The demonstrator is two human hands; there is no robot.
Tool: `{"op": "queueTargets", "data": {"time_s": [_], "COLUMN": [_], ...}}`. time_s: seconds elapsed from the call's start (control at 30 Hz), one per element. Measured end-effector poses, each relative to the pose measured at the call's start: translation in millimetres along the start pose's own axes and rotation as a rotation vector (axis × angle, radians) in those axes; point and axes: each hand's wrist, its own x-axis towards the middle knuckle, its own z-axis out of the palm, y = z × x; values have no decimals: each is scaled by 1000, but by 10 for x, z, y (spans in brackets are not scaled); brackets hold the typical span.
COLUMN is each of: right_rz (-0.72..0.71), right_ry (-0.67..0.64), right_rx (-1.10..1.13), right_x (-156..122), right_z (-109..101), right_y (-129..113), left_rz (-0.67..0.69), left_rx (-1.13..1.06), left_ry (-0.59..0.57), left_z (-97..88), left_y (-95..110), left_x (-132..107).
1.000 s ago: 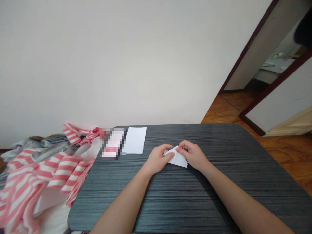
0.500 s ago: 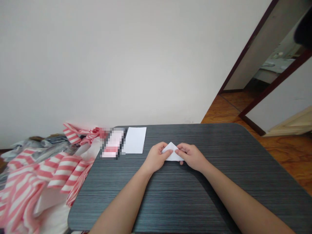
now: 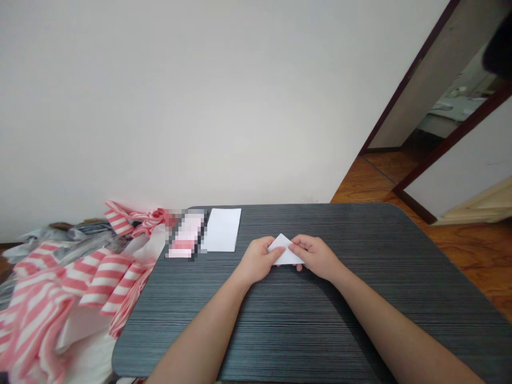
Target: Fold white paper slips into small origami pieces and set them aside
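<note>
A small piece of folded white paper (image 3: 285,256), triangular with its point away from me, is held between both hands over the dark table. My left hand (image 3: 258,260) grips its left side, the thumb lying on top. On the right side my right hand (image 3: 316,256) pinches it, thumb on top and fingertips showing below the lower edge. Most of the fingers behind the paper are hidden. Left of my hands, a stack of white paper sheets (image 3: 223,229) lies on the table.
A pixelated, blurred-out flat object (image 3: 186,236) lies left of the sheets on the dark ribbed table (image 3: 360,234). Red-and-white striped cloth (image 3: 106,277) is heaped beyond the table's left edge. A white wall (image 3: 240,106) stands behind; wooden floor (image 3: 356,184) and a doorway are at the right.
Both hands keep hold of the folded paper in almost the same place. Only a slight shift of the whole view and of the fingers shows.
</note>
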Motion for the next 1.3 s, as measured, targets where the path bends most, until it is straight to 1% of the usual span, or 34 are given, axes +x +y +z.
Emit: {"op": "queueTargets", "data": {"time_s": [0.17,0.33,0.43,0.53,0.83,1.03,1.17,1.3], "right_rz": [11,21,21,18,49,58,71,92], "right_ry": [-8,40,67,65,33,65,51,-17], "right_rx": [26,44,44,56,111,178,179,138], "right_x": [0,5,11,21,30,32,26,-2], "right_z": [-16,-49,-67,-70,-111,-111,-107,-81], "right_y": [-10,-14,1,17,32,26,19,2], "left_rz": [-25,-35,-18,-16,-29,-23,-24,-15], "left_rx": [-62,-142,-129,-111,-198,-221,-243,-233], "left_ry": [-3,0,-9,-2,28,37,30,18], "left_z": [11,8,-5,-15,-29,-31,-32,-24], "left_y": [-4,16,18,10,-14,-34,-17,15], "left_x": [13,17,20,24,44,57,48,27]}}
